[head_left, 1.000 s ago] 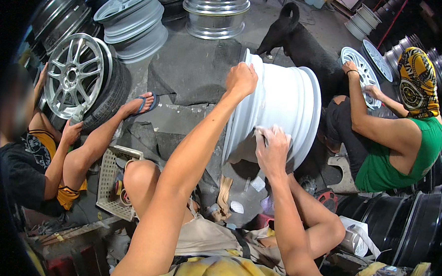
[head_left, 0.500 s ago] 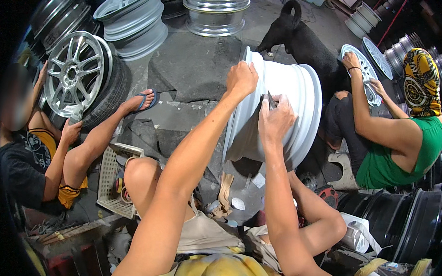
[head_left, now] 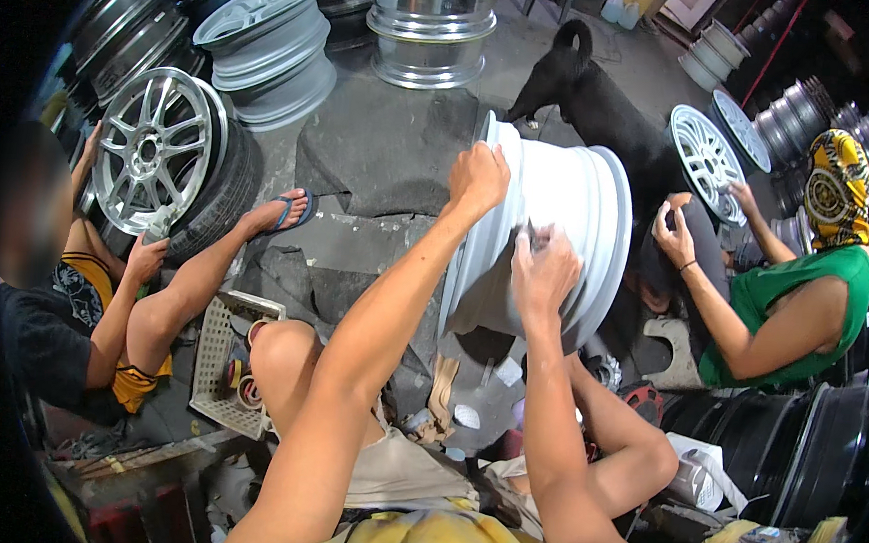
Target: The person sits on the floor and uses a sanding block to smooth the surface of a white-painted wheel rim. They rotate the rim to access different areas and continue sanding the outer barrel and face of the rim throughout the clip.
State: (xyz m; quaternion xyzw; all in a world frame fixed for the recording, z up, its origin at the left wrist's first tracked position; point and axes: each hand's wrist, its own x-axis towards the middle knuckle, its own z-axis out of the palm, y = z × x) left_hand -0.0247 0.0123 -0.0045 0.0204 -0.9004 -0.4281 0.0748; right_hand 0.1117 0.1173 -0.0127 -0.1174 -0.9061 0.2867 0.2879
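A white-grey wheel rim (head_left: 581,196) lies on its side in front of me, its barrel facing up. Closed over the rim's left edge is my left hand (head_left: 479,180). My right hand (head_left: 547,270) pinches a small dark flat piece (head_left: 528,232) against the barrel; the fingers hide most of it, and I cannot make out its kind. Below my right hand the barrel surface looks darker and dull.
A black dog (head_left: 601,103) stands behind the rim. One person at left holds a tool at a silver spoked wheel (head_left: 153,149); another, in a green top (head_left: 797,300), sits at right by a spoked rim (head_left: 706,153). A beige basket (head_left: 216,358) stands near my left knee.
My right hand has shifted slightly down along the barrel, still pinching the dark piece. The person at right has taken one hand off their rim. My view has tilted slightly.
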